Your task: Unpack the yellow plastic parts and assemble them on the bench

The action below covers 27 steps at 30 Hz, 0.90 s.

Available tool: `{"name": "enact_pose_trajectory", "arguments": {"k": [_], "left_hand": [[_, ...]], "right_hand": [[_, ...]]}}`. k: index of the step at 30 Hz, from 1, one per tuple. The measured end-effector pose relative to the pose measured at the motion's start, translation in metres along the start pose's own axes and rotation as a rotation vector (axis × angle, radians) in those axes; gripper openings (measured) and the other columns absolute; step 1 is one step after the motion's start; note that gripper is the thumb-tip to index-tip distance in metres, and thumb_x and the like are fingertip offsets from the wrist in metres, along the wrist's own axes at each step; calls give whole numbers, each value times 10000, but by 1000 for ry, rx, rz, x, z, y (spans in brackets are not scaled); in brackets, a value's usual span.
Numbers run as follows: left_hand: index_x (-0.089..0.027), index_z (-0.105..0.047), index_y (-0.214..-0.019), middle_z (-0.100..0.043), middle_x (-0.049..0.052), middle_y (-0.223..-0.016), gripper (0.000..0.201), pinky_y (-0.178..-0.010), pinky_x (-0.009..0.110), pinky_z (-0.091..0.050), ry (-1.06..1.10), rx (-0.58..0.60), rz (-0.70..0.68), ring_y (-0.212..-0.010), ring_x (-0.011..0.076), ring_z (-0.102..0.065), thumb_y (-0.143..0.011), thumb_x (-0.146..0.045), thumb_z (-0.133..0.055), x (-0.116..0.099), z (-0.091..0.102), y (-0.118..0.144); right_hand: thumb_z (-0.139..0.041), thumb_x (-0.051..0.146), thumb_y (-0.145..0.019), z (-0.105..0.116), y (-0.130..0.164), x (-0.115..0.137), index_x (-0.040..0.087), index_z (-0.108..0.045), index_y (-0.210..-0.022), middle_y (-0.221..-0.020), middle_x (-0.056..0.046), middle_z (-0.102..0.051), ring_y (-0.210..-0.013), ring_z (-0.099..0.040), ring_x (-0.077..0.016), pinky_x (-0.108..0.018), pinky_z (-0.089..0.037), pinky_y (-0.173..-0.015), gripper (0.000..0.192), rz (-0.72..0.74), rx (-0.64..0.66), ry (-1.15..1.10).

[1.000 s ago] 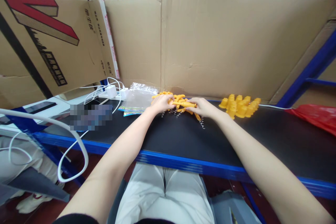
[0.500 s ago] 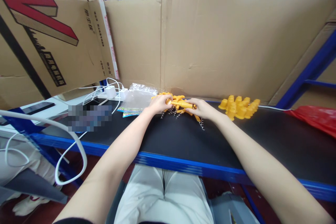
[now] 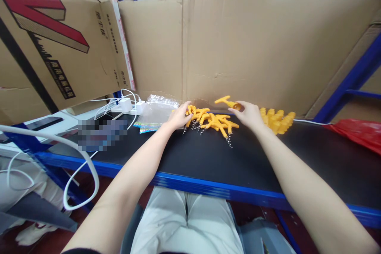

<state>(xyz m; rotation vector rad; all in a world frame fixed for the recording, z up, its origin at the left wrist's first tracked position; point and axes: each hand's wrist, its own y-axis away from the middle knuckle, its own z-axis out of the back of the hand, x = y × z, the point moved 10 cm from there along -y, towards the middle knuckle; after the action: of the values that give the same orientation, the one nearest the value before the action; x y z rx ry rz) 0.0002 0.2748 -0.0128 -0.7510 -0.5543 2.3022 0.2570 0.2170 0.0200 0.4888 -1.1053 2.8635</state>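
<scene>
**Right hand lifts one yellow piece clear of the pile**

The right hand point(image 3: 251, 114) pinches a yellow T-shaped piece point(image 3: 226, 102) between thumb and fingertips, holding it above the black tabletop point(image 3: 208, 154), near its far edge and close in front of the cardboard wall point(image 3: 238, 43). The left hand point(image 3: 179, 116) rests with fingers slightly spread on the left side of the heap of yellow pieces point(image 3: 212, 121); whether it grips any of them cannot be told. The heap lies toward the far edge, about midway along it, with small metal springs point(image 3: 228, 140) scattered at its near side.

Just right of the right hand, and partly hidden behind it, stands a cluster of yellow caps point(image 3: 278, 121), also along the far edge. Left of the heap lies a clear plastic bag point(image 3: 156, 111) over colourful printed packets. Farther left, at the far left corner, sit white chargers point(image 3: 127, 104) with white cables point(image 3: 83, 158) looping off the tabletop's left edge. A red plastic bag point(image 3: 357, 133) lies at the right edge. A printed cardboard box point(image 3: 53, 43) leans in above the left end.
</scene>
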Motion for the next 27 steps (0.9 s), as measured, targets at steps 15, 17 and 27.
{"name": "enact_pose_trajectory", "arguments": {"k": [15, 17, 27], "left_hand": [[-203, -556, -1146, -666, 39, -936, 313, -774, 323, -477, -70, 91, -27, -797, 174, -612, -848, -288, -509, -4, -15, -2], [-192, -607, -1049, -671, 44, -940, 243, -767, 319, -478, -90, 107, -43, -795, 173, -614, -849, -275, -496, -8, -18, -1], [-178, -682, -879, -664, 57, -953, 191, -858, 314, -476, -183, 206, -192, -946, 193, -600, -839, -230, -504, -40, -29, 5]], "right_hand": [[-533, 397, -872, -47, 17, -85, 103, -680, -1077, -1071, -224, -651, -969, -616, -322, -393, -472, -784, 387, -311, 347, 458], [-527, 366, -882, -50, 18, -86, 70, -661, -1099, -1083, -247, -635, -984, -610, -334, -391, -466, -788, 391, -317, 365, 441], [-526, 341, -890, -58, 19, -80, 50, -563, -1205, -1233, -239, -521, -1104, -545, -298, -347, -432, -875, 430, -324, 314, 338]]}}
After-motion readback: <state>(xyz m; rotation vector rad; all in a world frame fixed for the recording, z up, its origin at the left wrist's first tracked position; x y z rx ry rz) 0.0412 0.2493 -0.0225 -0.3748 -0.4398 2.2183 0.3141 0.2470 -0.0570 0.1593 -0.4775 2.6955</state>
